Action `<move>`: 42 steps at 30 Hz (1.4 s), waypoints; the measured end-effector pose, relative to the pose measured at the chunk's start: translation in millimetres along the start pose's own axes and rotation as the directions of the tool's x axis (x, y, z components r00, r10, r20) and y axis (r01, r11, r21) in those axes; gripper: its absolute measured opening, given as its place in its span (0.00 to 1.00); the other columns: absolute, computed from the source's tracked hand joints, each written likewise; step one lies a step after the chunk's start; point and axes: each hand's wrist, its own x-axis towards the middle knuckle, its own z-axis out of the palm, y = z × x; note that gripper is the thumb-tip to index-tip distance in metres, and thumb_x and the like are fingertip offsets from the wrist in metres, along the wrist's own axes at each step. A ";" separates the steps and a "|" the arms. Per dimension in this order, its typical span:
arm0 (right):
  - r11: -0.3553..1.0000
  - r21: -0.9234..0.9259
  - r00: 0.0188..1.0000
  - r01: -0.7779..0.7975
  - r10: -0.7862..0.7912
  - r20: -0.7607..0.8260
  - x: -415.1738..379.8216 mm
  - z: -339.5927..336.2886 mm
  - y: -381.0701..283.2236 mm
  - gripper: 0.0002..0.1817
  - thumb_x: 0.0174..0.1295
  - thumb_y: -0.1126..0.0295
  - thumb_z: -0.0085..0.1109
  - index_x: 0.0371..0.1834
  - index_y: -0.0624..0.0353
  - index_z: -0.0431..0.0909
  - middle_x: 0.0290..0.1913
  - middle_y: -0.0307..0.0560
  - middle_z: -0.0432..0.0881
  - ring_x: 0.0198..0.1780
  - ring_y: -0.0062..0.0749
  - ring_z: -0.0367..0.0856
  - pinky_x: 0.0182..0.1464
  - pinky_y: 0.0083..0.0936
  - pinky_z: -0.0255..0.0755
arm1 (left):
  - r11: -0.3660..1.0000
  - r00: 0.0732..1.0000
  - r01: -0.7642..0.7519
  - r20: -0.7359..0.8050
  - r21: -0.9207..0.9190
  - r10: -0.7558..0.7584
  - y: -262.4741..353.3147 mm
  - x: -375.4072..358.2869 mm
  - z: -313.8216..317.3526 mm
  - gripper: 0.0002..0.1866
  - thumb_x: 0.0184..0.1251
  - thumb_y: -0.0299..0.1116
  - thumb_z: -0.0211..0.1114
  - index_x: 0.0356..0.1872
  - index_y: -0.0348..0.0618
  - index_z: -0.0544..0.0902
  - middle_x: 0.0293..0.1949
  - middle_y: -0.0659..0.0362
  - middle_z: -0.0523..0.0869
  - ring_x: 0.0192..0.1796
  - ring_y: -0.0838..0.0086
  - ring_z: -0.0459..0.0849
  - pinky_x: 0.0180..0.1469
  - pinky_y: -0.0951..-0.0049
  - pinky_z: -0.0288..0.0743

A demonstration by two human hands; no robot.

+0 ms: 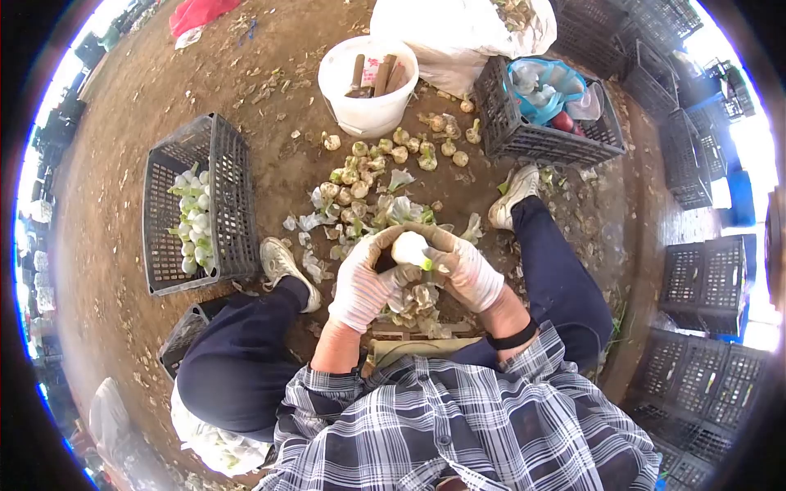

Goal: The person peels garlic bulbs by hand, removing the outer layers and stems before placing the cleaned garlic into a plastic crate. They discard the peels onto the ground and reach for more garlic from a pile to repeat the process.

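Between my two gloved hands is a peeled white onion (pixel 408 248) with a short green tip pointing right and down. My left hand (pixel 367 274) has its fingers curled round the left side of the bulb. From the other side my right hand (pixel 467 266) closes on it, the thumb close to the green tip. Whether the right hand also holds a small tool cannot be made out. Loose peelings (pixel 417 307) lie below the hands. Just beyond them, unpeeled onions (pixel 359 173) with dry brownish skins are scattered on the soil among pale skins.
At the left stands a black crate (pixel 233 192) with peeled white onions (pixel 193 221) inside. A white bucket (pixel 368 123) holding brown sticks is ahead. Right of it are a white sack (pixel 450 49) and a crate (pixel 532 146) with bags. Stacked crates (pixel 704 278) line the right side.
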 end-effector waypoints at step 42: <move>0.971 0.194 0.989 -0.139 0.146 -0.020 67.6 -8.4 59.6 0.25 0.62 0.76 0.57 0.65 0.62 0.73 0.47 0.45 0.86 0.43 0.24 0.82 0.41 0.22 0.77 | 0.604 0.678 0.222 -0.324 -0.766 -0.660 -75.9 15.3 -28.8 0.12 0.67 0.27 0.61 0.49 0.34 0.77 0.38 0.50 0.86 0.35 0.63 0.88 0.42 0.64 0.86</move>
